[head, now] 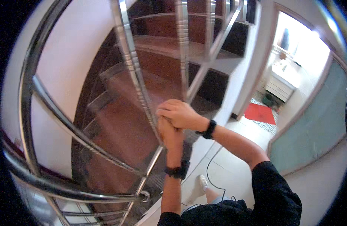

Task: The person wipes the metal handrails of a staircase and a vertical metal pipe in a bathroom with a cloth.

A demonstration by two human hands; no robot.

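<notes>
Before me, my right hand (180, 114) lies over my left hand (170, 132), its fingers curled across the left fingers. Both hands are together in front of a slanted stainless-steel rail (200, 77), which runs behind them and comes out below. Blur and overlap hide my left fingertips, so I cannot tell whether they touch the rail. A ribbed steel baluster (135, 66) passes just left of the hands. My right wrist wears a black band (209, 130); my left wrist has a black band (175, 171) too.
Reddish-brown stair treads (119, 141) curve upward beyond the railing. A thick steel handrail (77, 193) bends along the lower left. Black cable (209, 166) hangs near my shoe (203, 180) over pale floor tiles. At right, an open doorway shows a washbasin (283, 75) and red mat (259, 113).
</notes>
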